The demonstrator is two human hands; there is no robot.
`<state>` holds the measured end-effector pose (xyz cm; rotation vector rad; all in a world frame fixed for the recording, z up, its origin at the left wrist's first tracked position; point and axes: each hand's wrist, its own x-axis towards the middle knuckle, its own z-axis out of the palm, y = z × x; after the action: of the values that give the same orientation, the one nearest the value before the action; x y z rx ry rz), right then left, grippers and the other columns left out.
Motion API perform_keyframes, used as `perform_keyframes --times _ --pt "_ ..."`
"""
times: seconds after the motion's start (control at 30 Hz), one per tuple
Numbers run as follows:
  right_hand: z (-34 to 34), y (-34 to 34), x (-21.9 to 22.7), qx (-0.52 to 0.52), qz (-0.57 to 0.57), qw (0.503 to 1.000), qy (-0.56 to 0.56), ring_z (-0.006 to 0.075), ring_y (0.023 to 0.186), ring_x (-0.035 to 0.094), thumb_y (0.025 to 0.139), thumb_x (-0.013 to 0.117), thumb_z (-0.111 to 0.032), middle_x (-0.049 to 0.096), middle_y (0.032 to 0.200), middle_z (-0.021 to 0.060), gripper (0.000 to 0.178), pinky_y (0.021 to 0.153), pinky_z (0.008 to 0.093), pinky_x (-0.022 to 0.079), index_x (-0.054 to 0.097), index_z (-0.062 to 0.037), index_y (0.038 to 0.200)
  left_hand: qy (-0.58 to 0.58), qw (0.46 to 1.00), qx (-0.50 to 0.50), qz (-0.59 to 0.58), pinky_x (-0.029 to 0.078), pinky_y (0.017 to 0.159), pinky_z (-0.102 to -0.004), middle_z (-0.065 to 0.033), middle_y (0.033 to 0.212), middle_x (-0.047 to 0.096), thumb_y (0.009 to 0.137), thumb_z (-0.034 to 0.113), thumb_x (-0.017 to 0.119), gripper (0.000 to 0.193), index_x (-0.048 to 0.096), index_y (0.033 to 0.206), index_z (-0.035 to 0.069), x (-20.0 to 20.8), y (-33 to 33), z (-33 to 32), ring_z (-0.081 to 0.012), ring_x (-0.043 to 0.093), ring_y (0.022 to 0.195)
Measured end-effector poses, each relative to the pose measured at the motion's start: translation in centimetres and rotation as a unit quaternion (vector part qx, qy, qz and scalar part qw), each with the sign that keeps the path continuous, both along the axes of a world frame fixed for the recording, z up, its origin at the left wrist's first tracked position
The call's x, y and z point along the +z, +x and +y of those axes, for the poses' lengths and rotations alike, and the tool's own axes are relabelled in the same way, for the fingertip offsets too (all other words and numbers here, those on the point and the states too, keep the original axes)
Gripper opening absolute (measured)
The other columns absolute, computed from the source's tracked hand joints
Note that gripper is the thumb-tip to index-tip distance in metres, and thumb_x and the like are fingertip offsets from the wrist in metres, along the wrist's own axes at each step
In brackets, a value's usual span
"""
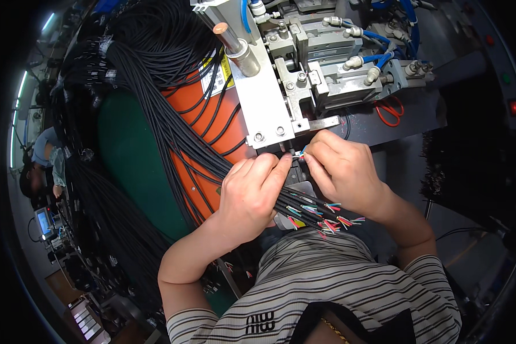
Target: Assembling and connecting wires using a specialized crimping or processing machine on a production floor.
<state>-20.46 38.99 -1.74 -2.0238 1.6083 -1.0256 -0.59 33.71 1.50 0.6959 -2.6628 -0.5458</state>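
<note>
My left hand [247, 198] is closed, with its thumb and forefinger pinching at the end of a black cable [290, 153] beside the machine's front edge. Facing it, my right hand [345, 175] pinches the thin coloured wires [301, 153] that come out of that end. Under my left palm runs a bundle of black cables [198, 149]; its cut ends [321, 215] show red, white, green and blue wires near my body. Just beyond both hands stands a metal clamping machine [258, 97] with bolts and a round post. The exact fingertip contact is partly hidden.
Large heaps of black cable [155, 34] lie at the far left over a green surface [123, 149] and an orange plate [186, 117]. Blue air hoses [378, 37] feed the machine. A red button [515, 108] sits at the far right. Another person [43, 155] is at far left.
</note>
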Motion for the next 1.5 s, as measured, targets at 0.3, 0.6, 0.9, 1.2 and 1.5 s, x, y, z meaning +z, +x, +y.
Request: perform_keyframes --times 0.3,0.6,0.9,1.2,1.5 --pt "0.3 0.2 0.1 -0.008 0.008 1.000 -0.011 0.0274 0.061 0.062 0.082 0.067 -0.002 0.061 0.080 0.0095 0.005 0.052 0.0360 0.049 0.063 -0.0007 0.082 0.026 0.999 -0.021 0.008 0.047 0.068 -0.0364 -0.0107 0.091 0.055 0.059 0.008 0.069 0.058 0.063 0.115 -0.006 0.2 0.2 -0.4 -0.0262 0.057 0.074" --pt "0.0 -0.2 0.9 0.011 0.103 0.994 0.016 0.0271 0.058 0.061 0.080 0.068 -0.008 0.059 0.077 0.0090 0.007 0.049 0.0357 0.047 0.064 -0.0022 0.083 -0.087 0.990 -0.089 -0.072 0.044 0.064 -0.0321 -0.0074 0.085 0.052 0.072 0.008 0.064 0.042 0.064 0.111 -0.007 1.4 -0.7 -0.9 -0.0201 0.054 0.072" --pt "-0.3 0.3 -0.8 -0.040 -0.049 0.997 -0.050 0.0290 0.055 0.062 0.081 0.069 -0.007 0.064 0.078 0.0102 0.006 0.049 0.0358 0.048 0.066 -0.0020 0.081 -0.106 0.984 -0.084 -0.115 0.045 0.066 -0.0328 -0.0079 0.088 0.053 0.078 0.008 0.059 0.044 0.062 0.120 -0.004 1.4 -0.8 -0.8 -0.0225 0.056 0.074" --pt "-1.0 -0.8 -0.6 -0.001 -0.159 0.984 0.084 0.0137 0.050 0.059 0.083 0.068 -0.003 0.063 0.065 0.0103 0.006 0.047 0.0274 0.044 0.066 0.0031 0.084 -0.045 0.997 0.035 0.052 0.046 0.071 -0.0351 -0.0115 0.094 0.061 0.060 0.000 0.071 0.042 0.068 0.102 0.000 -0.6 1.9 -1.0 -0.0274 0.059 0.084" --pt "0.9 -0.1 1.2 0.055 -0.326 0.933 0.142 0.0035 0.054 0.051 0.083 0.071 0.002 0.063 0.083 0.0024 0.022 0.049 0.0200 0.040 0.069 0.0013 0.105 -0.115 0.992 0.054 -0.015 0.038 0.060 -0.0358 -0.0073 0.067 0.053 0.077 0.007 0.073 0.029 0.066 0.103 -0.004 -0.9 3.0 -0.8 -0.0233 0.054 0.061"
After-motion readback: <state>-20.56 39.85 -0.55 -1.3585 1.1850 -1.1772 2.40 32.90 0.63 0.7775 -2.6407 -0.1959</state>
